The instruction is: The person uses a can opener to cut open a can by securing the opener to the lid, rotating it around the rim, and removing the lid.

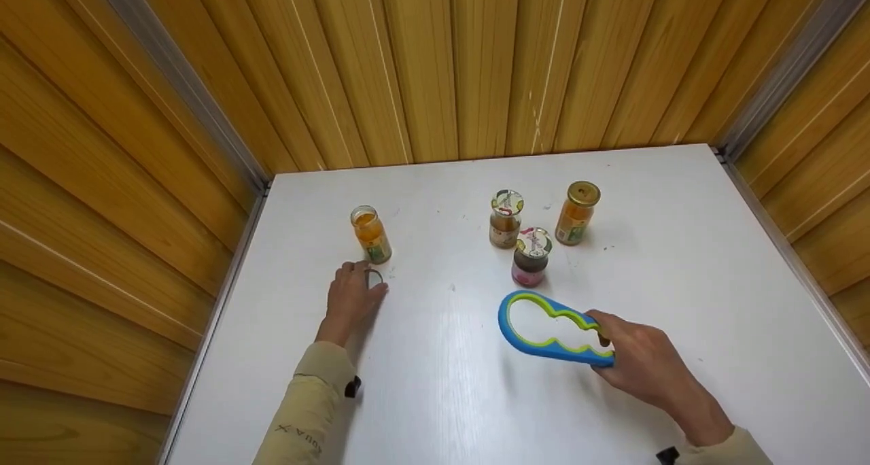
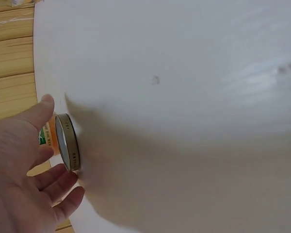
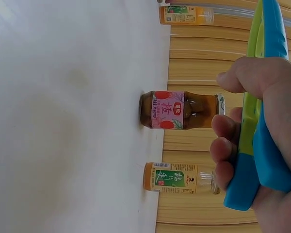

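My left hand [image 1: 350, 295] is beside a gold lid [image 2: 70, 143] that lies with its inside facing up on the table. In the left wrist view the thumb is apart from the lid, and loosely bent fingertips are at its edge; whether they touch it I cannot tell. Just beyond stands a lidless jar of orange contents [image 1: 371, 235]. My right hand [image 1: 642, 356] grips the handle end of a blue and green jar opener [image 1: 523, 346], held above the table with its wide loop pointing left. Nearest the loop is a dark jar with a pink label [image 1: 529, 268].
Behind the pink-labelled jar stands a jar with a patterned white lid [image 1: 504, 224]. To its right is an orange jar with a gold lid [image 1: 576, 217]. Wood-patterned panels [image 1: 435, 71] border the white table [image 1: 435, 397] at the back and sides.
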The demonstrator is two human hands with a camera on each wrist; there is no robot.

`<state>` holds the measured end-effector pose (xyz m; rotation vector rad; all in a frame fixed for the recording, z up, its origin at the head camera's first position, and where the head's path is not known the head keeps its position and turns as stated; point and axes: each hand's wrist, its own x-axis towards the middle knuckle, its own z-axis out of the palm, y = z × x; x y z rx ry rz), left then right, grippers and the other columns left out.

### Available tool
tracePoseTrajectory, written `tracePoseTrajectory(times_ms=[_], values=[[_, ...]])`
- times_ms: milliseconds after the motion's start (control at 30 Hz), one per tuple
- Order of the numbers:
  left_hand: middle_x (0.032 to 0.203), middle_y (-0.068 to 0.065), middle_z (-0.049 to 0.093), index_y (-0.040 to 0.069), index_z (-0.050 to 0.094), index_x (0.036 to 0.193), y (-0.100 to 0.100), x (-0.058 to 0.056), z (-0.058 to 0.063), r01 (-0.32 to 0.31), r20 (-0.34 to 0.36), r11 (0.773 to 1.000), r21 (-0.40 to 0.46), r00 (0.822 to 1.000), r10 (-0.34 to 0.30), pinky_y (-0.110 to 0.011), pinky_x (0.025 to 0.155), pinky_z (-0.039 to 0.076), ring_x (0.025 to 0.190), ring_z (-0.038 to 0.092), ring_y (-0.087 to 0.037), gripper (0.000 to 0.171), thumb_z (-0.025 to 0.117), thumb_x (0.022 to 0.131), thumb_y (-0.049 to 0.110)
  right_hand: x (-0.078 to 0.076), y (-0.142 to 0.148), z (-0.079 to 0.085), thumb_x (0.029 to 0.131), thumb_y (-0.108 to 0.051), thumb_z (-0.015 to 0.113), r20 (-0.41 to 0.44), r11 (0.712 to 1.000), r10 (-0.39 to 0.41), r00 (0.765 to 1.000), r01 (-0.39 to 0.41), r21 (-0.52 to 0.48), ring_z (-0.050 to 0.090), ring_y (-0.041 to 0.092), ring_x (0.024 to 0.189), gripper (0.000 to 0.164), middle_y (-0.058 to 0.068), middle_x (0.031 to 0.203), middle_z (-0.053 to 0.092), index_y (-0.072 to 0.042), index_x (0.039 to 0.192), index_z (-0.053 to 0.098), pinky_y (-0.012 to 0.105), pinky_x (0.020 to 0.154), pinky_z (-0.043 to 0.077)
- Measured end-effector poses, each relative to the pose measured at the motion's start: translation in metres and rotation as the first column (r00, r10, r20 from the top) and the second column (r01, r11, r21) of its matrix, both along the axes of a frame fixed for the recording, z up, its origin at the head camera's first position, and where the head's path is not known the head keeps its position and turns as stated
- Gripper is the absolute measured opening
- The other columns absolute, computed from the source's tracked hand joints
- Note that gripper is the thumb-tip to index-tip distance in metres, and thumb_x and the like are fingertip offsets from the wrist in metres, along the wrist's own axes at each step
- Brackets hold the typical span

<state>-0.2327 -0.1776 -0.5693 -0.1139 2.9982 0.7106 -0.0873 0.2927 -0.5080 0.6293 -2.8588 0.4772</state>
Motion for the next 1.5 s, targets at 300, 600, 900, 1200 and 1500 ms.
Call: tracePoseTrajectory(times_ms=[300, 600, 900, 1200, 1500], values=[[0.138, -0.017, 0.054, 0.002, 0.057, 0.139, 0.019, 0.011, 0.021, 0.015, -0.168, 1.000, 0.001, 0.986, -0.014, -0.048, 0.106, 0.043, 0.128, 0.049, -0.033, 0.053, 0.076, 0.096, 0.026, 0.000, 0.007, 0.002, 0.064, -0.019, 0.098, -0.030, 1.000, -0.009, 1.000, 0.009, -0.012, 0.056, 0.007, 0.070, 0.074, -0.001, 0.089, 0.069, -0.005, 0.127, 0.063, 0.029, 0.061, 0.051], [0.135, -0.012, 0.058, 0.008, 0.060, 0.137, 0.062, 0.016, 0.035, 0.137, -0.307, 0.988, 0.073, 0.945, -0.109, -0.046, 0.107, 0.045, 0.128, 0.052, -0.031, 0.049, 0.079, 0.094, 0.021, 0.000, 0.016, 0.005, 0.063, -0.017, 0.097, -0.065, 1.000, -0.027, 0.998, 0.027, 0.007, 0.054, 0.008, 0.067, 0.073, -0.002, 0.086, 0.065, -0.004, 0.126, 0.063, 0.028, 0.057, 0.048], [0.138, -0.012, 0.056, 0.011, 0.057, 0.139, 0.107, 0.018, 0.046, 0.282, -0.335, 0.955, 0.093, 0.912, -0.237, -0.042, 0.108, 0.046, 0.129, 0.054, -0.029, 0.049, 0.076, 0.096, 0.023, 0.001, 0.030, 0.009, 0.062, -0.012, 0.097, -0.111, 0.999, -0.043, 0.993, 0.043, -0.009, 0.053, 0.007, 0.065, 0.073, 0.000, 0.085, 0.067, -0.002, 0.126, 0.063, 0.026, 0.056, 0.049], [0.145, -0.010, 0.052, 0.011, 0.051, 0.146, 0.145, 0.018, 0.050, 0.360, -0.267, 0.920, 0.156, 0.912, -0.312, -0.041, 0.111, 0.044, 0.134, 0.052, -0.027, 0.057, 0.075, 0.097, 0.026, 0.003, 0.040, 0.011, 0.063, -0.010, 0.097, -0.075, 0.996, -0.091, 0.993, 0.091, -0.006, 0.053, 0.009, 0.064, 0.074, 0.001, 0.084, 0.068, -0.002, 0.127, 0.062, 0.027, 0.056, 0.050], [0.148, -0.011, 0.050, 0.007, 0.044, 0.151, 0.178, 0.016, 0.050, 0.453, -0.289, 0.858, 0.241, 0.878, -0.382, -0.037, 0.114, 0.040, 0.139, 0.048, -0.024, 0.065, 0.074, 0.097, 0.027, 0.006, 0.049, 0.011, 0.061, -0.007, 0.097, -0.105, 0.994, -0.111, 0.988, 0.110, -0.019, 0.052, 0.009, 0.062, 0.074, -0.001, 0.080, 0.066, -0.002, 0.126, 0.062, 0.027, 0.054, 0.048]])
